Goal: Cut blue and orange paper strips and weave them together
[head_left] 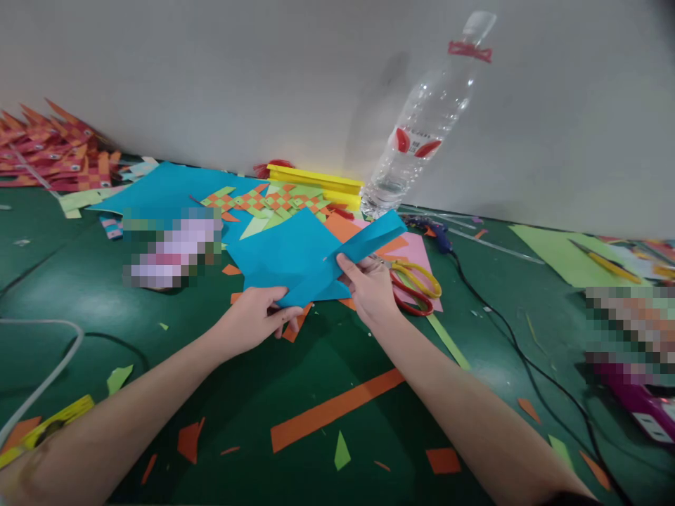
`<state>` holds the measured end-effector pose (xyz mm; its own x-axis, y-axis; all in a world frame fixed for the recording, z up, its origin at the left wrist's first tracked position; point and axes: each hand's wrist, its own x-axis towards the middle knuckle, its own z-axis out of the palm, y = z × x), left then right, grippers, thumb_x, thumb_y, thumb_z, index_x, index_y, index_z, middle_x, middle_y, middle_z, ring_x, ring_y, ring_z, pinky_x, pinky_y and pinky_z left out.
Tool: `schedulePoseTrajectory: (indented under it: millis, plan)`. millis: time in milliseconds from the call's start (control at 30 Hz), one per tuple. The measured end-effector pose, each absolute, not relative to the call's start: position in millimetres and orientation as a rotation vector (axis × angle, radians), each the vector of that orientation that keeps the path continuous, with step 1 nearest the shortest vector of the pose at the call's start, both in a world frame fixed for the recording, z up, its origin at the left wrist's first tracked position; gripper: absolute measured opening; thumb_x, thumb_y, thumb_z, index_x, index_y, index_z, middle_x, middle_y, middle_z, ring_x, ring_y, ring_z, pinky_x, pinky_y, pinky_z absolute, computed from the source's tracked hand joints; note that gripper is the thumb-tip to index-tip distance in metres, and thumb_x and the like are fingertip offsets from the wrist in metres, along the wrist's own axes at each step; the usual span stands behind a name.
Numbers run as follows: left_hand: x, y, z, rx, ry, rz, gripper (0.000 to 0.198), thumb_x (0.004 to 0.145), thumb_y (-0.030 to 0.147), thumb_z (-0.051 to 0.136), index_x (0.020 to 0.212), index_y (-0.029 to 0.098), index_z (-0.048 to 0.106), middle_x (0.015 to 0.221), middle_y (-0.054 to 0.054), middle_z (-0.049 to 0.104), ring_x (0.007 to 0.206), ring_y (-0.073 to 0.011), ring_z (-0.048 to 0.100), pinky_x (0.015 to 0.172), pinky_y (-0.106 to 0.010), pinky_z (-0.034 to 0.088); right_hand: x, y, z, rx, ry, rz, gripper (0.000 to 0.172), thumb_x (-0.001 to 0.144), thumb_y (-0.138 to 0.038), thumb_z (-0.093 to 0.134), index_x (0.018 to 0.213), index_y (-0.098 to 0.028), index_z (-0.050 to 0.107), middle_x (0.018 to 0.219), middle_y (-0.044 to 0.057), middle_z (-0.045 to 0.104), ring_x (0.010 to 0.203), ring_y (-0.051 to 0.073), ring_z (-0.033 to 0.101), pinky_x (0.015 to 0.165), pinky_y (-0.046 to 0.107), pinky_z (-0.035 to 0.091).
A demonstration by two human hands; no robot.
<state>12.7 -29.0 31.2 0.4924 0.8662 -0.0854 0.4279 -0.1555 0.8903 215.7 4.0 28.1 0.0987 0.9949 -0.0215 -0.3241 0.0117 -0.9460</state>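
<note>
A narrow blue paper strip (369,239) is held up over the tabletop (211,379), slanting from the left hand (258,313) toward two o'clock. By the left hand, the strip's near end is gripped, thumb and fingers clamped on it. By the right hand (373,289), the strip is pinched farther along, the thumb laid on its face; the fingers behind are partly hidden. A larger blue sheet (279,253) is seen beneath and beyond the strip; whether the two are joined cannot be told.

With the strip taken as the clock's centre, woven orange-and-green pieces (277,202) are spread at ten o'clock, and a folded yellow paper (316,184) is set between eleven and twelve. A clear bottle (416,144) is tilted against the pale wall (211,77) at one o'clock. A dark-blue corded tool (444,240) is placed between two and three o'clock. Scissors (435,284) with red and yellow handles are laid between three and four, just beside the right hand, partly over pink paper (422,249). At six o'clock an orange strip (337,411) is left flat, surrounded by small paper scraps.
</note>
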Motion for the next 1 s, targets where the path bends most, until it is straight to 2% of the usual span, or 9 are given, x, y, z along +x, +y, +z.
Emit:
schedulePoseTrajectory:
  millis: [300, 700, 1000]
  plan:
    - [13, -29, 32, 1.778, 1.097, 0.564, 0.041, 0.090, 0.040, 0.053, 0.063, 0.023, 0.025, 0.067, 0.000, 0.071, 0.046, -0.0107, 0.058, 0.047, -0.022, 0.042, 210, -1, 31, -1.000, -0.815, 1.290, 0.021, 0.061, -0.037, 0.081, 0.074, -0.023, 0.071, 0.075, 0.001, 0.075, 0.079, 0.023, 0.070, 0.075, 0.042, 0.058]
    - [12, -29, 31, 1.788, 1.102, 0.544, 0.042, 0.090, 0.043, 0.053, 0.064, 0.023, 0.027, 0.068, 0.000, 0.071, 0.047, -0.0110, 0.058, 0.048, -0.022, 0.043, 214, 2, 33, -1.120, -0.799, 1.343, 0.024, 0.060, -0.035, 0.082, 0.077, -0.021, 0.072, 0.078, 0.003, 0.074, 0.071, 0.020, 0.068, 0.075, 0.040, 0.057]
    - [12, -30, 31, 1.795, 1.064, 0.505, 0.042, 0.090, 0.041, 0.053, 0.063, 0.023, 0.027, 0.066, 0.000, 0.072, 0.045, -0.0097, 0.055, 0.046, -0.021, 0.041, 230, 11, 38, -1.147, -0.829, 1.430, 0.030, 0.058, -0.037, 0.083, 0.079, -0.020, 0.070, 0.078, 0.004, 0.075, 0.078, 0.023, 0.069, 0.076, 0.041, 0.056]
